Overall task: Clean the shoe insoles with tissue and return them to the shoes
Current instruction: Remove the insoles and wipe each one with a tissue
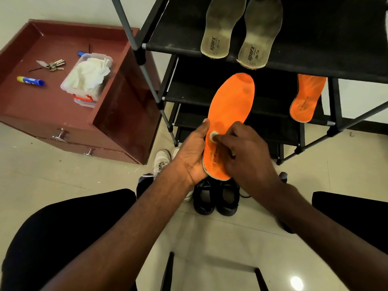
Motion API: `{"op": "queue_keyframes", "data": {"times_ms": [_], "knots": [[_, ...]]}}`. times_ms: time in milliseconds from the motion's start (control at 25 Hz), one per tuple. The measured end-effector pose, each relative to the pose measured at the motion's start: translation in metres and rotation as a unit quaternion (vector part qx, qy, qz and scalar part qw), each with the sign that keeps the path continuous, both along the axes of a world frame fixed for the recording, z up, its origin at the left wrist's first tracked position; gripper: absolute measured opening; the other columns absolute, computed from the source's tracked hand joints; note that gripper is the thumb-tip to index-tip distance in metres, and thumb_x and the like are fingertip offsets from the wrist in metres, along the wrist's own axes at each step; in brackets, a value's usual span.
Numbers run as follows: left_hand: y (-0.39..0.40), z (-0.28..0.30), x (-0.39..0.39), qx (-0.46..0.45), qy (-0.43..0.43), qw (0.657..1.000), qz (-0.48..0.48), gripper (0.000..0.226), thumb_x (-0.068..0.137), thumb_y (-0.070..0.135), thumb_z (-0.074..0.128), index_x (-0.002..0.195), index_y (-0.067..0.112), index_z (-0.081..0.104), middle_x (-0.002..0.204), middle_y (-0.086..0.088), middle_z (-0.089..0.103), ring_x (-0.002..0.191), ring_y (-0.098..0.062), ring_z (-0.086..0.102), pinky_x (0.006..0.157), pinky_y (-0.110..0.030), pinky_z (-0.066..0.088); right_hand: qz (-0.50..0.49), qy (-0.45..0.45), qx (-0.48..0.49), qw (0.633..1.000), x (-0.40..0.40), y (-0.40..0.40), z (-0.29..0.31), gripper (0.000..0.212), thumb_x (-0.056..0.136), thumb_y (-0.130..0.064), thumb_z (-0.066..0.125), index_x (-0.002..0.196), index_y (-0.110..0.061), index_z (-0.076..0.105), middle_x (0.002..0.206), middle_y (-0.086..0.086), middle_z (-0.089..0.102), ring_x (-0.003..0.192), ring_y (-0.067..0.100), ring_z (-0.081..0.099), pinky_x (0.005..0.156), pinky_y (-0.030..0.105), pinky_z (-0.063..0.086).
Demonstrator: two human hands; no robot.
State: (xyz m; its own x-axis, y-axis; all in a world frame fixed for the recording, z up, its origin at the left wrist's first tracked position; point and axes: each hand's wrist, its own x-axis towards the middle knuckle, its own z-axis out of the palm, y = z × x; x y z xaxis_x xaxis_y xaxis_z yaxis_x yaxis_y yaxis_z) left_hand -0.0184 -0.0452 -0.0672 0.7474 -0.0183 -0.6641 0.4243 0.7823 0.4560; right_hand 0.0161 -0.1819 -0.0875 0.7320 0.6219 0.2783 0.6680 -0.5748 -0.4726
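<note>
My left hand (192, 152) grips an orange insole (230, 106) by its heel end, holding it up in front of the shoe rack. My right hand (245, 156) pinches a small wad of tissue (213, 136) and presses it against the insole's middle. A second orange insole (306, 97) leans on a lower rack shelf to the right. Two grey worn insoles (241, 30) lie side by side on the top shelf. A pair of black shoes (216, 198) stands on the floor just below my hands.
The black shoe rack (315, 53) fills the upper right. A brown drawer cabinet (63, 101) at left carries a clear box of tissues (88, 76), keys (53, 65) and a blue tube (30, 80). White sneakers (163, 160) stand beside the black shoes.
</note>
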Motion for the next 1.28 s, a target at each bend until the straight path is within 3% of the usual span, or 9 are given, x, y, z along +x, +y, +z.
{"op": "queue_keyframes", "data": {"times_ms": [80, 280, 440, 640, 760, 840, 1000, 1160, 1280], "knots": [[0.001, -0.001, -0.001, -0.006, 0.003, 1.000, -0.006, 0.058, 0.109, 0.053, 0.040, 0.130, 0.005, 0.065, 0.112, -0.016, 0.075, 0.099, -0.029, 0.074, 0.090, -0.042, 0.060, 0.056, -0.007, -0.017, 0.998, -0.006, -0.001, 0.002, 0.039, 0.082, -0.004, 0.079, 0.119, -0.011, 0.076, 0.095, 0.007, 0.059, 0.087, 0.026, 0.056, 0.069, 0.031, 0.043], [0.003, -0.004, 0.002, 0.030, -0.011, 0.999, -0.012, 0.052, 0.109, 0.049, 0.043, 0.130, 0.008, 0.067, 0.111, -0.015, 0.077, 0.093, -0.026, 0.077, 0.086, -0.042, 0.061, -0.045, -0.006, 0.003, 0.999, 0.024, -0.013, -0.003, 0.038, 0.086, -0.006, 0.078, 0.124, -0.011, 0.074, 0.101, 0.009, 0.060, 0.093, 0.029, 0.057, 0.075, 0.040, 0.053], [0.006, -0.002, -0.002, 0.008, 0.001, 1.000, -0.015, 0.055, 0.110, 0.050, 0.039, 0.120, 0.006, 0.070, 0.107, -0.016, 0.077, 0.091, -0.028, 0.077, 0.084, -0.043, 0.063, 0.075, 0.013, -0.025, 0.997, -0.008, -0.005, -0.004, 0.045, 0.081, -0.004, 0.081, 0.124, -0.013, 0.075, 0.099, 0.007, 0.059, 0.087, 0.026, 0.056, 0.068, 0.030, 0.040], [0.000, -0.003, -0.001, 0.015, -0.010, 1.000, -0.023, 0.051, 0.110, 0.046, 0.042, 0.136, 0.008, 0.064, 0.120, -0.016, 0.074, 0.103, -0.029, 0.074, 0.090, -0.043, 0.060, -0.053, -0.011, 0.004, 0.999, 0.019, -0.011, -0.001, 0.040, 0.085, -0.001, 0.076, 0.124, -0.008, 0.074, 0.100, 0.013, 0.058, 0.090, 0.032, 0.059, 0.074, 0.043, 0.055], [0.004, -0.003, -0.001, -0.005, 0.004, 1.000, -0.021, 0.053, 0.110, 0.048, 0.040, 0.128, 0.005, 0.066, 0.111, -0.015, 0.076, 0.097, -0.028, 0.075, 0.088, -0.042, 0.061, 0.039, 0.014, 0.006, 0.999, -0.004, -0.002, -0.002, 0.043, 0.083, 0.000, 0.072, 0.124, -0.010, 0.075, 0.099, 0.010, 0.058, 0.087, 0.028, 0.058, 0.071, 0.034, 0.050], [0.005, -0.003, -0.003, -0.010, 0.008, 1.000, -0.028, 0.055, 0.110, 0.048, 0.040, 0.133, 0.004, 0.063, 0.118, -0.017, 0.073, 0.104, -0.029, 0.072, 0.096, -0.044, 0.057, 0.077, 0.004, -0.011, 0.997, -0.008, -0.006, 0.002, 0.045, 0.080, 0.000, 0.077, 0.123, -0.011, 0.075, 0.100, 0.013, 0.059, 0.088, 0.031, 0.059, 0.072, 0.033, 0.047], [0.005, -0.005, -0.002, 0.005, -0.018, 1.000, -0.015, 0.048, 0.111, 0.044, 0.039, 0.123, 0.008, 0.067, 0.107, -0.015, 0.077, 0.091, -0.027, 0.077, 0.089, -0.043, 0.060, -0.024, 0.000, -0.009, 1.000, 0.013, -0.008, 0.001, 0.037, 0.087, -0.005, 0.072, 0.124, -0.008, 0.074, 0.102, 0.016, 0.056, 0.092, 0.036, 0.058, 0.074, 0.047, 0.056], [0.008, -0.008, -0.001, -0.014, 0.000, 1.000, -0.010, 0.053, 0.110, 0.048, 0.039, 0.121, 0.004, 0.067, 0.104, -0.015, 0.077, 0.089, -0.027, 0.078, 0.083, -0.042, 0.063, 0.063, 0.029, -0.014, 0.997, -0.013, 0.001, 0.000, 0.039, 0.086, -0.003, 0.074, 0.124, -0.010, 0.075, 0.101, 0.012, 0.056, 0.088, 0.029, 0.056, 0.069, 0.033, 0.044], [0.005, -0.007, -0.002, -0.009, -0.013, 1.000, -0.018, 0.052, 0.111, 0.047, 0.037, 0.122, 0.006, 0.067, 0.105, -0.016, 0.078, 0.090, -0.028, 0.078, 0.089, -0.046, 0.058, 0.004, -0.018, -0.039, 0.999, 0.003, -0.004, 0.002, 0.039, 0.086, -0.006, 0.077, 0.125, -0.013, 0.074, 0.106, 0.015, 0.057, 0.095, 0.036, 0.057, 0.076, 0.042, 0.052]]}}
